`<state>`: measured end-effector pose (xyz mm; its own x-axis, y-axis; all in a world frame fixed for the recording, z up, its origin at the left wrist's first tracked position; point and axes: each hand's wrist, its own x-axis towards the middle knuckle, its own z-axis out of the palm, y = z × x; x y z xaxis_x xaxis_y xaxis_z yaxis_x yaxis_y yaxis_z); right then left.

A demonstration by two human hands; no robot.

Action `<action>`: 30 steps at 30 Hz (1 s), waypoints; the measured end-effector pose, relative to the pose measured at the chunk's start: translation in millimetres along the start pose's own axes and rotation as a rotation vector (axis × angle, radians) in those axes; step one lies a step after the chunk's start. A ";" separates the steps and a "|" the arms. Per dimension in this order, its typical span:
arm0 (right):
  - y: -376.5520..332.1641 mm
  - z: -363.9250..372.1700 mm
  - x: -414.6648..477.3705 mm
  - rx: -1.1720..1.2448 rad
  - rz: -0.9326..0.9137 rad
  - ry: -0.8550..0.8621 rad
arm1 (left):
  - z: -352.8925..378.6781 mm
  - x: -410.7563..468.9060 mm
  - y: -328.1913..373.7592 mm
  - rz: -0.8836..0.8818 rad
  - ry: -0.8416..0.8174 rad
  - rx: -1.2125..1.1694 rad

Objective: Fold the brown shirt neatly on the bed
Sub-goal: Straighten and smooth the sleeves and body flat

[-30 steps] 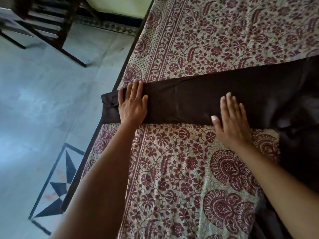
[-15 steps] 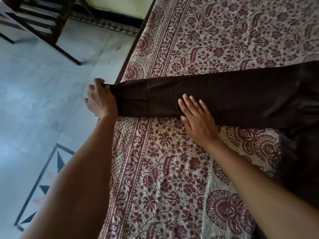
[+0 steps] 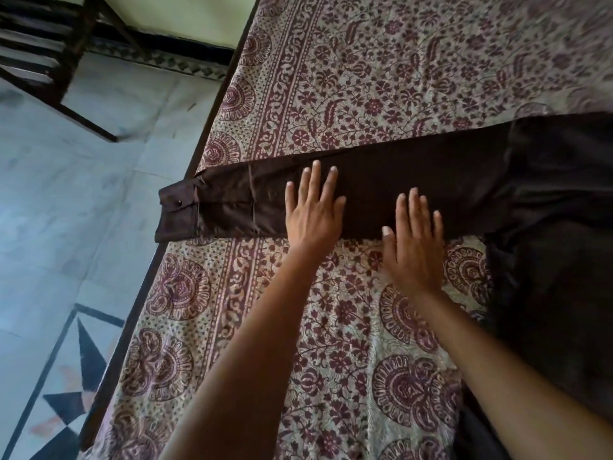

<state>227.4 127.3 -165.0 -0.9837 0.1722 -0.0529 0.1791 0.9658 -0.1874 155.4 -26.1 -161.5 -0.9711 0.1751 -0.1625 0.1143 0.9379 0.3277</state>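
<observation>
A dark brown, slightly glossy long-sleeved shirt (image 3: 547,260) lies on a bed covered by a cream bedspread printed with maroon flowers and paisley medallions (image 3: 381,78). The body of the shirt is bunched along the right side of the view, and one sleeve (image 3: 447,187) stretches flat from it across the bedspread toward the left edge of the bed. The sleeve's buttoned cuff (image 3: 177,210) reaches past the dark wooden bed frame (image 3: 139,293) and hangs out over the floor, with a small dark button (image 3: 179,203) showing on it. The left hand (image 3: 313,217) lies palm down on the middle of the sleeve, its fingers (image 3: 315,180) straight, slightly spread and pressed flat on the cloth; it has hold of nothing. The right hand (image 3: 414,247) lies just beside it, nearer the body of the shirt, also palm down with straight fingers (image 3: 414,207) on the sleeve, while the heel of the hand rests on the bedspread at the sleeve's near edge; it too grips nothing. Both bare forearms reach in from the bottom of the view. Left of the bed is a pale grey stone floor (image 3: 66,210) with a black star-shaped inlay (image 3: 83,376), and a piece of dark wooden slatted furniture (image 3: 49,44) stands at the top left before a pale wall.
</observation>
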 end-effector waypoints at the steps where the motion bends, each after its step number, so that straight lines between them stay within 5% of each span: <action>1: 16.2 -3.6 -0.5 -0.044 0.082 0.002 | 6.8 0.8 4.1 0.007 -0.029 0.014; 5: 66.9 -8.5 -2.9 -0.087 0.286 -0.078 | 10.6 -5.9 -28.1 -0.041 -0.002 0.122; 13: 88.1 -13.7 -39.3 -0.032 0.118 -0.138 | -22.4 -17.3 -89.3 -0.288 0.009 0.182; 24: 160.0 -96.3 -95.5 0.057 0.227 -0.029 | -19.1 -45.7 139.3 0.028 0.029 -0.032; 30: 240.5 -129.6 -128.9 0.066 0.388 0.015 | -6.3 -76.6 240.3 0.035 -0.064 -0.088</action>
<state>394.9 362.4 -76.1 -0.8425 0.5256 -0.1183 0.5384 0.8137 -0.2192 255.9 184.0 -64.5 -0.9510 0.2288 -0.2080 0.1263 0.9014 0.4140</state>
